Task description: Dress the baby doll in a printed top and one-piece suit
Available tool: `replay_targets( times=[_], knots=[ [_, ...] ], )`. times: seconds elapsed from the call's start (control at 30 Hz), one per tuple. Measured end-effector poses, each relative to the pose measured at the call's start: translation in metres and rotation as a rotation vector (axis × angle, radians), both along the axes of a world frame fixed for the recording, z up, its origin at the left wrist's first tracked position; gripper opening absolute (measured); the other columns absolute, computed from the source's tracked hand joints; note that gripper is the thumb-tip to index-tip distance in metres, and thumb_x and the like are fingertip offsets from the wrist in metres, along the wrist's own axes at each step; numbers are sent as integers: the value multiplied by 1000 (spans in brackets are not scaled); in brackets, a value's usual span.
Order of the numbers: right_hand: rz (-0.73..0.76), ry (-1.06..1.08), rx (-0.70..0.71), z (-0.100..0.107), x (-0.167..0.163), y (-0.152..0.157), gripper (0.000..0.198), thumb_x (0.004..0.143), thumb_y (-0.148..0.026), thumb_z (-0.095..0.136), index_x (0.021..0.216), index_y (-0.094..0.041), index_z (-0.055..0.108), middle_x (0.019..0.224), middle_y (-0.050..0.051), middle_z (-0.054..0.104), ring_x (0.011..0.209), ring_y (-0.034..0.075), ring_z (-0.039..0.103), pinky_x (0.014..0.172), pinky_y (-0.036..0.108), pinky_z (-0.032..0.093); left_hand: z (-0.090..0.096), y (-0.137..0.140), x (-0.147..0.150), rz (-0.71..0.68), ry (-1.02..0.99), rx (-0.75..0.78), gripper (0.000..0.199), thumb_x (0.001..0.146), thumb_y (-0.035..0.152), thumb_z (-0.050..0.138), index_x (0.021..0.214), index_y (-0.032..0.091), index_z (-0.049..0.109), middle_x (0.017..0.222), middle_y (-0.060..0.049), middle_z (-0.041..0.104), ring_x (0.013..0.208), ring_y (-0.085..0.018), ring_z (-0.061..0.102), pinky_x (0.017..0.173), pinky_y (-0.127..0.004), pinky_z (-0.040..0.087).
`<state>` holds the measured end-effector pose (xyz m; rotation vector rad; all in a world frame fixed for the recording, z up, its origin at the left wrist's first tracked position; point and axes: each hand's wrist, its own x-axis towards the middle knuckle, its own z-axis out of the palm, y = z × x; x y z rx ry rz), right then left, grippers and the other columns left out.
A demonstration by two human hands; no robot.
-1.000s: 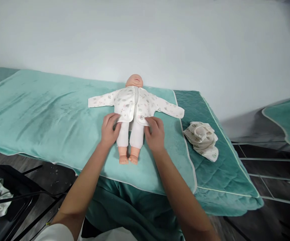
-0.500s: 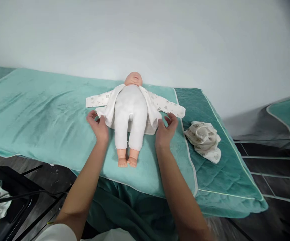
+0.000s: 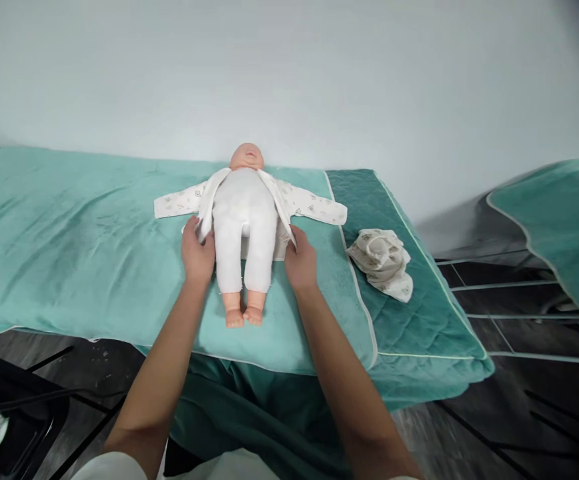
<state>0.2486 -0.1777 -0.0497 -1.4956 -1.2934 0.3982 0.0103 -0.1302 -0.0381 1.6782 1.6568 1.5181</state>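
A baby doll (image 3: 245,200) with a white cloth body lies on its back, its head toward the wall and its bare feet toward me. It wears a white, small-patterned baby jacket (image 3: 314,203), open down the front, with both sleeves spread sideways. My left hand (image 3: 198,255) is closed on the jacket's lower front edge beside the doll's hip. On the other side, my right hand (image 3: 301,261) pinches the opposite front edge. Part of the jacket's back panel shows beneath the doll's legs.
A crumpled patterned cloth (image 3: 382,263) lies to the right on the dark green quilted cover (image 3: 419,327). Under the doll is a lighter green blanket (image 3: 79,253). A white wall (image 3: 289,73) rises behind. A black chair (image 3: 29,407) holding cloth stands lower left; green fabric (image 3: 564,227) is at right.
Both hands have moved inward and now grip the jacket's front edges, drawing them closer to the doll's sides. The whole view has shifted slightly, so the scene sits further left.
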Motion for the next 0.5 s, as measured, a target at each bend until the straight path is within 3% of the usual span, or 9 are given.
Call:
replay_targets(
  times=[0.2,0.3,0.4,0.5],
  knots=[
    [0,0,21,-3,1,-21,46,97,-28,42,137,-18,61,133,13,72,123,26,67,110,46,51,-2,-2,-5,50,-12,-16,37,98,23,46,130,20,66,129,-14,74,124,-31,69,114,-50,50],
    [-50,-201,58,5,19,-34,44,98,-32,46,137,-17,59,142,17,66,133,28,61,116,49,46,-5,-5,-8,49,-37,52,40,98,23,47,134,19,63,139,-15,70,132,-29,65,116,-51,49],
    [-240,-489,80,25,55,-49,45,95,-30,50,137,-15,58,154,19,55,147,31,47,122,55,36,-5,-10,-10,20,-2,155,39,97,22,50,134,20,62,146,-14,65,140,-27,59,121,-50,46],
    [-517,-584,-114,44,95,-61,52,92,-36,59,138,-12,56,148,25,55,139,38,51,114,57,41,-3,-21,-10,-53,70,273,34,99,22,48,129,19,63,145,-15,66,141,-25,58,122,-49,45]
  ],
)
